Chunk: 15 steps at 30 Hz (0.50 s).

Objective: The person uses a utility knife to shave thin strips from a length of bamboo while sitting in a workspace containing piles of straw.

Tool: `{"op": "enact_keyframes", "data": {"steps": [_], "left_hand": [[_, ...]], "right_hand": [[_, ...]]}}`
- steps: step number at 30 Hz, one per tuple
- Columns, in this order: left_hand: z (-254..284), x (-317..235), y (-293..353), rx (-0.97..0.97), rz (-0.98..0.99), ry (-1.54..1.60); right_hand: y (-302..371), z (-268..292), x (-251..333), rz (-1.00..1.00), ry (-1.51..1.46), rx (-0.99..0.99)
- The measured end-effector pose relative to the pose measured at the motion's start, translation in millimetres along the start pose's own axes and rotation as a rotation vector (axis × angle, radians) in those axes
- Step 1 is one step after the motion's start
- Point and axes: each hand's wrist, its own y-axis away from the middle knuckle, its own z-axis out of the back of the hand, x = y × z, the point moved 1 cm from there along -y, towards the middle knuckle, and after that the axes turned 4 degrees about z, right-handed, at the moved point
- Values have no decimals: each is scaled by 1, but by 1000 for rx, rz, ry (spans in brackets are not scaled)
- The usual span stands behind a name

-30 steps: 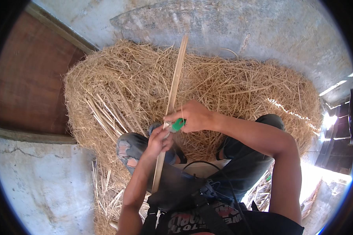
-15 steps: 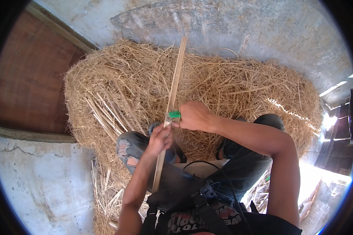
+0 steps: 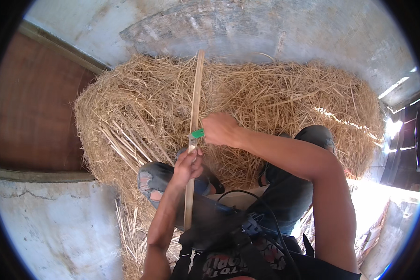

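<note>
A long, pale, flat strip of bamboo or wood [image 3: 197, 88] stands nearly upright in view, running from my lap out over the straw. Below its middle, my left hand [image 3: 188, 164] is closed around it. My right hand [image 3: 220, 129] is a fist on a small green-handled knife [image 3: 197, 133]. Its short metal blade rests against the strip just beyond my left fingers. Most of the handle is hidden inside the fist.
A broad heap of dry straw [image 3: 275, 98] fills the space before my bent legs. Several thin split sticks [image 3: 126, 144] lie on its left side. Beyond stands a bluish plaster wall [image 3: 247, 32]; a brown wooden panel [image 3: 37, 102] is at the left. A black cable [image 3: 266, 205] crosses my lap.
The strip's far end has swung left, leaving it more upright. My right hand and the knife have moved slightly left and away from me, and the gap to my left hand has grown.
</note>
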Motion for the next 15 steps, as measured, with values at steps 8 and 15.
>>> {"op": "enact_keyframes", "data": {"steps": [8,15], "left_hand": [[3,-3,-9,8,-7,-37],[0,-8,-8,38,-40,-83]], "right_hand": [[-3,10,-3,-25,65,-57],[-9,19,-12,-119,29,-93]]}}
